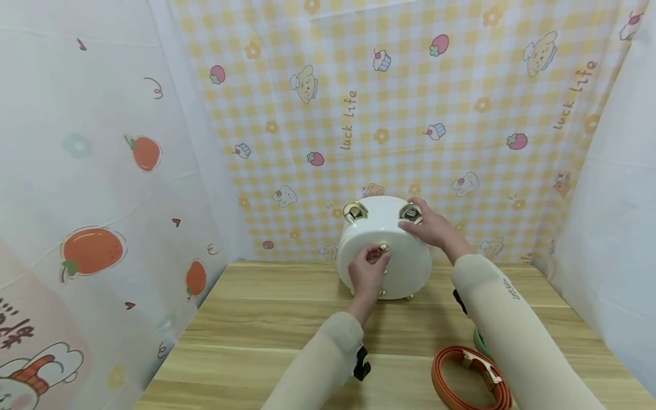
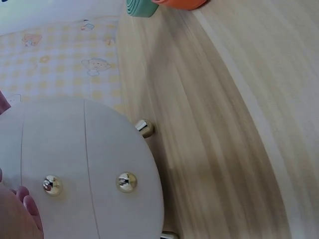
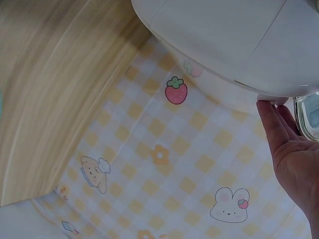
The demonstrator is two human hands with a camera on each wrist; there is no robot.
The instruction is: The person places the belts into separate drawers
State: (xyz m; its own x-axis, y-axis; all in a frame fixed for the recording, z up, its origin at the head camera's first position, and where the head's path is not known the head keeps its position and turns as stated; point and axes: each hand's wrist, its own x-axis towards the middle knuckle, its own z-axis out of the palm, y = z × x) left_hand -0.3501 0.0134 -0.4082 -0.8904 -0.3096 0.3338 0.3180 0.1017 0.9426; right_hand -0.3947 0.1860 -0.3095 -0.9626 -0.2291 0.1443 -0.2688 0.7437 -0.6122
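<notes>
A glossy white oval drawer box (image 1: 410,267) stands on the table near the patterned backdrop. Two round gold rings (image 1: 356,212) sit on its top, and gold knobs (image 2: 126,182) run down the front. My left hand (image 1: 366,273) pinches the top gold knob (image 1: 384,246) with thumb and fingertips. In the left wrist view only part of that hand shows, at the left edge. My right hand (image 1: 430,228) holds the box at its upper right, thumb and fingers around the right ring (image 1: 410,213). The right wrist view shows its fingers (image 3: 271,124) against the box's edge.
A coiled orange belt (image 1: 441,376) with a metal buckle lies at the front right of the wooden table (image 1: 246,319). Beside it a coiled green belt (image 1: 482,345) is partly hidden by my right sleeve. Patterned cloth (image 1: 287,131) hangs behind and at the sides.
</notes>
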